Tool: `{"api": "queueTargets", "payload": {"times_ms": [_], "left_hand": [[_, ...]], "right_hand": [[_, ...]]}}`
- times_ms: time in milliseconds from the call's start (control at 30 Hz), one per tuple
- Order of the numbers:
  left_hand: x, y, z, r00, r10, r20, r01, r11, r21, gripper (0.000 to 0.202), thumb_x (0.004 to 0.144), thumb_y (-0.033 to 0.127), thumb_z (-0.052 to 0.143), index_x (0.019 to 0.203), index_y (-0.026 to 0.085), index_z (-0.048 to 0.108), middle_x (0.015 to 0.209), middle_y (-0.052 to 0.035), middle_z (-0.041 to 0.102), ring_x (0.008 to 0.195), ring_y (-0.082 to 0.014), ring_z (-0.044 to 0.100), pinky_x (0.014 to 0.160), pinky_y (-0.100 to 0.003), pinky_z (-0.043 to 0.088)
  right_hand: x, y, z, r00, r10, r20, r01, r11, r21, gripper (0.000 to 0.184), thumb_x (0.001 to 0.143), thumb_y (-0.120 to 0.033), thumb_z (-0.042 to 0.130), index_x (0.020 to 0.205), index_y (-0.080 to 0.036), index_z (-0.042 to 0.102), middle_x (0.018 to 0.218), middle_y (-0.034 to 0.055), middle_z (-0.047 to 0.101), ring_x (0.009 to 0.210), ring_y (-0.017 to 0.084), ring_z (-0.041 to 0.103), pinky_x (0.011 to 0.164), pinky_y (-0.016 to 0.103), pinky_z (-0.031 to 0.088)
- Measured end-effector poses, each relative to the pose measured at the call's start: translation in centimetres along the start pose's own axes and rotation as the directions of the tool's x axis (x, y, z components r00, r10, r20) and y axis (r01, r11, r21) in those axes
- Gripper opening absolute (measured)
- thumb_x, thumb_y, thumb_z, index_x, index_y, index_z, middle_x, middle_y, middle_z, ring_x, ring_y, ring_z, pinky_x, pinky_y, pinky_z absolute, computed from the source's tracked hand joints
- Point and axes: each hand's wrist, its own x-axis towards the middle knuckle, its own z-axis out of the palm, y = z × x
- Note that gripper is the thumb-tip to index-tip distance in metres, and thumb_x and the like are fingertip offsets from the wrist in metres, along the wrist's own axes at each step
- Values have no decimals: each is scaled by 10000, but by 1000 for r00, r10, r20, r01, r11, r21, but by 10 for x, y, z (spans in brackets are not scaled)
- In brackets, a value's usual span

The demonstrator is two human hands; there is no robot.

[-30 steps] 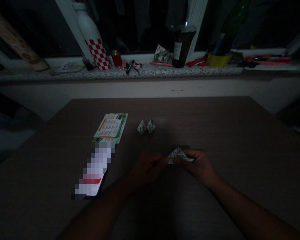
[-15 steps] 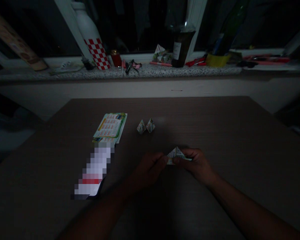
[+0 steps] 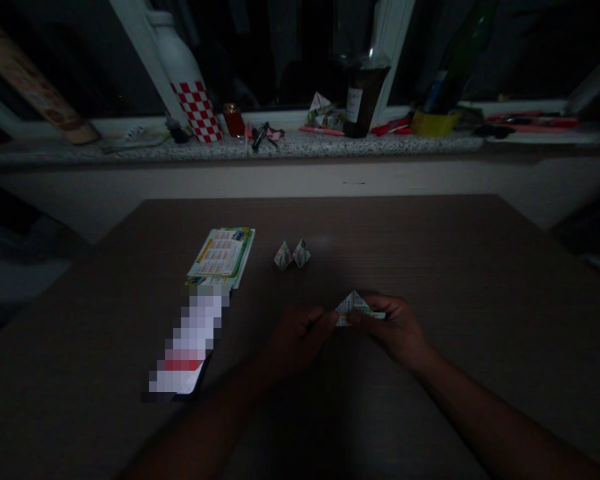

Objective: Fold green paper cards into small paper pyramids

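Observation:
In dim light, a small folded paper triangle (image 3: pixel 354 305) with printed colours is held just above the brown table (image 3: pixel 430 247). My left hand (image 3: pixel 300 337) pinches its left corner with closed fingers. My right hand (image 3: pixel 397 327) grips its right side, fingers curled round it. Two small folded paper pieces (image 3: pixel 293 255) stand side by side farther back on the table. A stack of printed paper sheets (image 3: pixel 223 253) lies to the left of them.
A pixelated flat object (image 3: pixel 187 347) lies at the left front, below the sheets. The windowsill (image 3: pixel 280 143) behind holds a red-checked white bottle (image 3: pixel 187 80), a dark bottle (image 3: pixel 363 93), a green bottle (image 3: pixel 455 53), a small red jar (image 3: pixel 234 119) and assorted clutter.
Both hands keep their hold on the paper triangle and have shifted only slightly. The view has dipped a little.

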Motion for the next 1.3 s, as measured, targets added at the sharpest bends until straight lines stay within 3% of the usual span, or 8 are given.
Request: {"api": "queueTargets", "payload": {"times_ms": [200, 300, 467, 600, 733, 867, 1033, 1300], "left_hand": [[2, -2, -1, 998, -22, 67, 26, 998, -65, 464, 898, 471, 393, 611, 145, 554, 523, 25, 480, 501, -89, 446, 489, -204, 309], [2, -3, 2, 994, -101, 52, 108, 981, -160, 471, 908, 487, 367, 698, 139, 605, 528, 7, 550, 482, -95, 495, 487, -199, 353], [2, -5, 3, 981, -190, 42, 193, 922, -336, 472, 887, 525, 396, 754, 127, 613, 541, -12, 597, 436, -104, 521, 448, -202, 378], [4, -2, 3, 982, -137, 133, 175, 923, -342, 449, 865, 505, 464, 730, 117, 644, 629, -38, 648, 504, -112, 577, 498, -205, 416], [6, -2, 4, 957, -142, 255, 240, 879, -411, 443, 859, 502, 477, 773, 110, 664, 671, -59, 686, 544, -134, 628, 553, -226, 468], [7, -4, 3, 961, -132, 242, 240, 830, -503, 425, 876, 484, 464, 945, 114, 660, 735, -71, 718, 625, -161, 674, 623, -262, 507], [7, -3, 2, 963, -148, 223, 247, 813, -527, 399, 884, 453, 474, 975, 111, 657, 769, -81, 733, 657, -171, 689, 649, -271, 515], [6, 0, 3, 976, -125, 181, 204, 819, -536, 370, 891, 426, 478, 947, 110, 664, 749, -66, 734, 638, -163, 686, 641, -261, 517]], "right_hand": [[-1, -4, 2, 999, -42, -17, 41, 994, -98, 242, 661, -380, 755, 720, -151, 703, 611, 2, 651, 517, 101, 538, 497, 216, 424], [0, -3, 1, 997, -72, -29, 69, 993, -96, 247, 670, -382, 752, 783, -165, 716, 706, 23, 704, 585, 133, 608, 547, 237, 472], [3, -1, 1, 975, -156, -159, 153, 988, -34, 235, 627, -333, 792, 791, -188, 706, 760, 35, 731, 643, 153, 653, 598, 260, 519], [3, 0, 4, 975, -188, -117, 180, 981, -78, 251, 631, -328, 789, 806, -181, 686, 752, 46, 733, 633, 159, 663, 586, 267, 530], [1, 3, 7, 966, -243, -89, 227, 961, -158, 281, 650, -347, 776, 849, -182, 665, 719, 40, 720, 618, 161, 661, 567, 265, 528], [-1, 4, 5, 900, -404, -164, 343, 888, -307, 303, 706, -287, 749, 981, -211, 645, 798, 40, 704, 677, 162, 650, 618, 281, 530], [-2, -5, 0, 786, -613, -81, 497, 705, -506, 148, 763, -223, 705, 910, -222, 692, 927, 67, 653, 821, 190, 629, 694, 312, 514], [-2, -5, 0, 848, -530, -15, 462, 752, -469, 162, 806, -236, 656, 958, -234, 713, 989, 72, 663, 902, 205, 634, 711, 305, 525]]}}
